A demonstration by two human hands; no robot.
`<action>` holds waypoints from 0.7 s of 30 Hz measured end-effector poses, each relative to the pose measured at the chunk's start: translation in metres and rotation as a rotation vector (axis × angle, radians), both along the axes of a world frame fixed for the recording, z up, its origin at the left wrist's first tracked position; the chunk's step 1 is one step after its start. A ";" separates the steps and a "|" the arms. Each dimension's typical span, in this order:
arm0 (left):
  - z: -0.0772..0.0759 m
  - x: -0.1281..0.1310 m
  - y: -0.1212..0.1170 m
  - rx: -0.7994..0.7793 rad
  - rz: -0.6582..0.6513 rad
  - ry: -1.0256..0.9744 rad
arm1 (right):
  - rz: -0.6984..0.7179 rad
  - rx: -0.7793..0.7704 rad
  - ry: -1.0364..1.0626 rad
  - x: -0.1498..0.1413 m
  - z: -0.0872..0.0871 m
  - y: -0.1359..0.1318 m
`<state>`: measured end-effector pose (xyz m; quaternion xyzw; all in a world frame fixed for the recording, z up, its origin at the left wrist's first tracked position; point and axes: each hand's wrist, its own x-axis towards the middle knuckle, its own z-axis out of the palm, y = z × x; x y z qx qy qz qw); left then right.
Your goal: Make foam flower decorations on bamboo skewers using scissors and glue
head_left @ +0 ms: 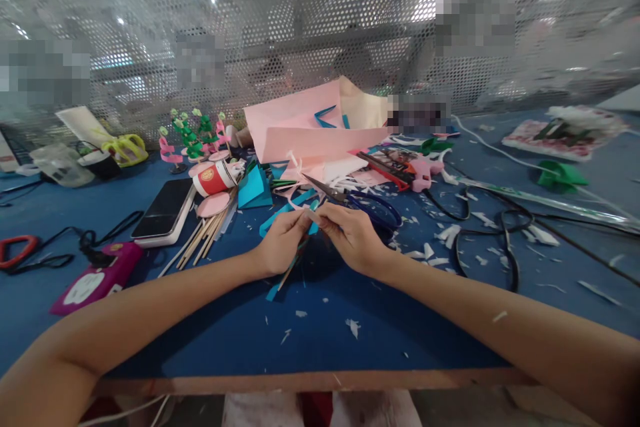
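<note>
My left hand (284,240) and my right hand (354,237) meet above the blue table, fingertips pinched together. Between them is a blue paper strip (313,207), partly covered by the fingers. A thin wooden stick (286,275) slants down below my left hand, with a blue strip end (273,292) beside it. Whether the strip is wound round the stick is hidden. Scissors (373,208) with dark blue handles lie just behind my right hand. Behind my left hand stands a folded blue paper (254,188).
Pink paper sheets (300,117) stand at the back. A red-and-white paper cup (216,177) lies by wooden sticks (200,243) and a phone (165,208). Small pink-and-green paper figures (193,137) stand far left. A pink glue gun (425,172), black cable (505,233) and white scraps (450,235) lie right.
</note>
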<state>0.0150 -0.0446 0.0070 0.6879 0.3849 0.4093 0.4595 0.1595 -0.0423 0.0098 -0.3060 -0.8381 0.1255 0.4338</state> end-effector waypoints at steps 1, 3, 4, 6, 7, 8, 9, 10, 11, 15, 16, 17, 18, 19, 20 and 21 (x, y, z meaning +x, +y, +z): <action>0.000 0.000 0.000 -0.004 -0.002 -0.007 | -0.003 -0.009 0.007 -0.001 0.000 0.000; -0.001 0.001 0.000 -0.029 -0.008 -0.034 | -0.012 -0.023 0.020 -0.002 -0.001 -0.001; -0.001 0.001 0.000 -0.045 -0.009 -0.051 | -0.018 -0.021 0.026 -0.002 -0.001 -0.002; -0.001 0.001 0.001 -0.071 -0.013 -0.081 | -0.033 0.000 0.033 -0.003 -0.002 -0.002; -0.002 0.001 0.001 -0.082 -0.015 -0.093 | -0.041 0.016 0.036 -0.004 -0.002 -0.002; -0.002 0.001 0.001 -0.093 -0.017 -0.106 | -0.047 0.029 0.038 -0.004 -0.002 -0.002; -0.002 0.001 0.001 -0.107 -0.017 -0.121 | -0.051 0.035 0.041 -0.005 -0.001 -0.003; -0.002 0.001 0.001 -0.119 -0.015 -0.139 | -0.053 0.034 0.045 -0.005 -0.001 -0.003; -0.002 0.001 0.001 -0.125 -0.009 -0.158 | -0.052 0.024 0.049 -0.006 0.000 -0.003; -0.001 0.001 0.000 -0.121 -0.009 -0.203 | -0.056 -0.070 0.067 -0.006 0.000 -0.004; -0.001 0.001 0.000 -0.122 -0.018 -0.206 | -0.059 -0.098 0.070 -0.006 0.000 -0.005; -0.001 0.001 0.000 -0.123 -0.028 -0.205 | -0.058 -0.132 0.075 -0.007 0.000 -0.006; -0.001 0.001 0.000 -0.118 -0.037 -0.195 | -0.050 -0.175 0.087 -0.007 0.000 -0.007; -0.001 0.001 0.000 -0.100 -0.040 -0.182 | -0.037 -0.229 0.106 -0.008 -0.001 -0.008; -0.001 0.001 0.000 -0.067 -0.038 -0.164 | -0.019 -0.293 0.134 -0.009 -0.001 -0.009; -0.001 0.000 0.001 -0.019 -0.032 -0.139 | 0.001 -0.365 0.171 -0.010 -0.001 -0.010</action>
